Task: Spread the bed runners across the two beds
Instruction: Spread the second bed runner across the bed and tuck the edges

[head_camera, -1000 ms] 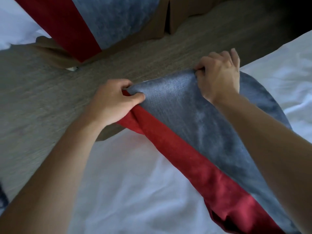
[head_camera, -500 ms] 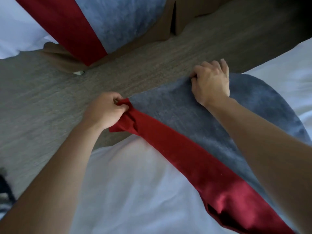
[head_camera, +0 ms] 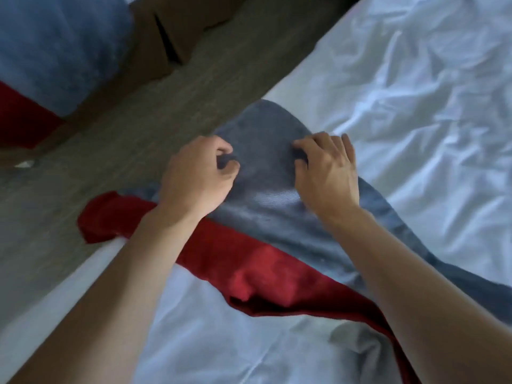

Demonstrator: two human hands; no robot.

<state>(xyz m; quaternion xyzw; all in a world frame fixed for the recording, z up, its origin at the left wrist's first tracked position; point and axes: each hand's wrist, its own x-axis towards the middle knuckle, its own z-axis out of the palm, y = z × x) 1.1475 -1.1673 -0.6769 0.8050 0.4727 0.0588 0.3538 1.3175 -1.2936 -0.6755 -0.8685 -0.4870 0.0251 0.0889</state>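
A grey and red bed runner [head_camera: 277, 217] lies slanted across the near bed with its white sheet [head_camera: 415, 120]. Its grey band runs over the bed's left edge; the red band is bunched and folded, one end hanging past the edge above the floor. My left hand [head_camera: 196, 178] pinches the grey cloth near the bed's edge. My right hand [head_camera: 327, 173] grips a fold of the grey cloth a little to the right. A second runner [head_camera: 55, 65], blue-grey with a red band, drapes over the other bed at the top left.
A grey-brown wood-look floor [head_camera: 97, 151] forms the aisle between the two beds. The other bed's brown base [head_camera: 177, 31] shows at the top. A small pale scrap [head_camera: 25, 164] lies on the floor at the left. The near sheet is wrinkled.
My left hand let go of the red corner and moved right onto the grey cloth. My right hand came closer to the left. The red end now lies bunched over the bed's edge.
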